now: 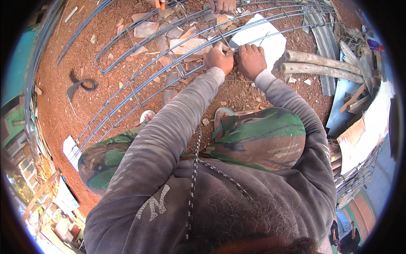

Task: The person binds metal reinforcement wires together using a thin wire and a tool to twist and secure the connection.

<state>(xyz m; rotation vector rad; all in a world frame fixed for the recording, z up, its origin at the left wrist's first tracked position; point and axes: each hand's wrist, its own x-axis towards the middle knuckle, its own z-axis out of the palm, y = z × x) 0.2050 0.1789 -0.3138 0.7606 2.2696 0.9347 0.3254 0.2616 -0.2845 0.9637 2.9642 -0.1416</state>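
A long cage of steel reinforcing bars [146, 75] with cross ties runs over the ground in front of me. At its near side my left hand [220, 58] is closed, thumb and fingers pinched beside a tie. Close to its right, my right hand [251, 62] is also closed, knuckles up, at the edge of a white sheet [270, 42]. What the fingers of either hand grip is too small or hidden to make out. Across the cage, another person's hand [222, 6] rests near the bars, and orange-handled pliers [160, 4] show at the top edge.
Broken tile pieces [186, 45] lie on red soil under the bars. A dark wire coil [83, 84] lies at left. Two wooden poles [321, 67] and corrugated metal sheets [323, 42] are at right. More bars [42, 51] curve along the left. My knees are bent beneath my arms.
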